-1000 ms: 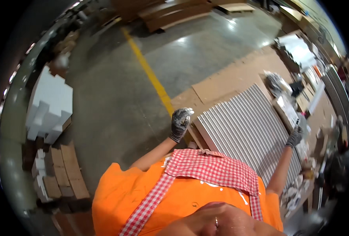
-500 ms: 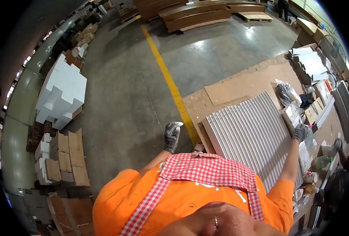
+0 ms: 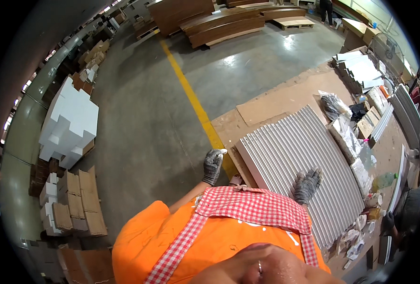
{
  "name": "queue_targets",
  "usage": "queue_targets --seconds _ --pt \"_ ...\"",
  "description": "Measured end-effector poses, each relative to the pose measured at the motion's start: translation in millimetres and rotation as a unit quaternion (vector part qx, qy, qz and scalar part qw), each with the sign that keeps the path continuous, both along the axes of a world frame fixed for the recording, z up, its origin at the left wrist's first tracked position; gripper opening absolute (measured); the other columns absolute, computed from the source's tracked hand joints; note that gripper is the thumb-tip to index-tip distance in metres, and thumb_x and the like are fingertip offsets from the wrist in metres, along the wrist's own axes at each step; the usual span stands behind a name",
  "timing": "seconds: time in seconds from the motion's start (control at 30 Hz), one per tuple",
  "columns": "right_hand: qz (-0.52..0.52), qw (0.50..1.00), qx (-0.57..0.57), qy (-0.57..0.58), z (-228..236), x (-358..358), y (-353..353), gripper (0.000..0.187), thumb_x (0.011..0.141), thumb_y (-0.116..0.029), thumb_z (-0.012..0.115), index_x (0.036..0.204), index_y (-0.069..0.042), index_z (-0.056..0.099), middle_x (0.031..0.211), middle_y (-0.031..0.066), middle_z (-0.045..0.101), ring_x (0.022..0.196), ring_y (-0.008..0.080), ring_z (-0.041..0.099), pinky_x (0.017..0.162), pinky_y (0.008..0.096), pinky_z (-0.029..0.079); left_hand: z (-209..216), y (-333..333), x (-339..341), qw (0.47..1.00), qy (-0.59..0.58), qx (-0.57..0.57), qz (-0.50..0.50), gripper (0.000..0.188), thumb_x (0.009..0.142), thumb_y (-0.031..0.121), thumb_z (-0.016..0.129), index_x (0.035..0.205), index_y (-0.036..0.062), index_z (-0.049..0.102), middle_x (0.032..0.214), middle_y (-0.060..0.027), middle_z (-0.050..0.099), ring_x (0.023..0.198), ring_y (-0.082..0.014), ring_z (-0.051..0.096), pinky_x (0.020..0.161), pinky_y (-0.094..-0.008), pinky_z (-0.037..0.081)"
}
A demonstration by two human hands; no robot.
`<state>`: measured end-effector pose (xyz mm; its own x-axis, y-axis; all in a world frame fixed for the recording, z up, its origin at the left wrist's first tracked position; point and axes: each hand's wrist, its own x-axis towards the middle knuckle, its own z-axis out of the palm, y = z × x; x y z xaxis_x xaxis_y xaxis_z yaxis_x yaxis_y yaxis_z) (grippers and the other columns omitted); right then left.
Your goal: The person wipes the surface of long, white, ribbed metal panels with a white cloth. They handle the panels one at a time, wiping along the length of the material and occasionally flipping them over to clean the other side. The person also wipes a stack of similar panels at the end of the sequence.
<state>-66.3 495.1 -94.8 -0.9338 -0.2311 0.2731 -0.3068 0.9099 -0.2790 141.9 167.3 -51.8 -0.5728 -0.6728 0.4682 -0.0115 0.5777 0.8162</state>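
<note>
My left hand (image 3: 214, 165), in a grey glove, is raised beside the table's left edge with its fingers curled into a pinch. A whitish spot shows at its fingertips; whether that is a small held thing or the glove's tip, I cannot tell. My right hand (image 3: 308, 185), also gloved in grey, is over a broad row of white and silver strips (image 3: 285, 142) laid side by side. Its fingers are stretched out with nothing visible in them; whether they touch the strips is unclear. The strips lie on a brown board-topped table (image 3: 285, 102).
Along the table's right side are wrapped white packs (image 3: 345, 139), a bag of grey gloves (image 3: 335, 106), a green-tinted bottle (image 3: 384, 181) and small cups (image 3: 374, 200). Another person's gloved hand (image 3: 388, 221) is at the far right. White foam blocks (image 3: 75, 118) stand left, beyond a yellow floor line (image 3: 184, 87).
My right hand has come back from the packs at the right edge to above the strips, and its fingers are stretched. My left hand stays pinched, slightly farther right. The view has shifted a little.
</note>
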Motion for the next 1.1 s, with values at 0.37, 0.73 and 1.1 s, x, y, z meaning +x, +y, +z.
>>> queue_targets --seconds 0.37,0.73,1.1 --pt "-0.005 0.999 0.048 -0.019 27.9 5.7 -2.9 0.061 0.088 -0.038 0.05 0.131 0.004 0.039 0.142 0.0202 0.031 0.136 0.0305 0.02 0.112 0.0393 0.01 4.2 0.8 46.2 0.999 -0.006 -0.002 -0.054 0.016 0.086 0.005 0.051 0.094 0.0032 0.065 0.092 -0.0097 0.066 0.087 -0.0228 0.061 0.08 -0.031 0.047" --pt "0.058 0.933 -0.355 -0.008 51.4 108.6 38.6 0.026 0.085 -0.016 0.058 0.108 -0.004 0.06 0.109 0.0142 0.06 0.105 0.0268 0.055 0.092 0.0339 0.042 -157.7 -83.8 106.1 0.853 -0.411 -0.066 -0.315 0.028 0.089 0.026 0.052 0.084 0.0029 0.067 0.067 -0.0046 0.062 0.055 -0.0143 0.055 0.051 -0.0299 0.044" --pt "-0.086 0.785 -0.598 -0.133 39.8 248.8 51.8 0.021 0.088 -0.016 0.056 0.102 -0.002 0.064 0.094 0.008 0.065 0.088 0.0147 0.06 0.082 0.0283 0.047 -125.8 -80.6 53.8 0.871 -0.413 0.025 -0.266 0.036 0.09 0.03 0.051 0.07 0.0038 0.064 0.055 -0.0021 0.053 0.048 -0.0129 0.048 0.047 -0.0282 0.037"
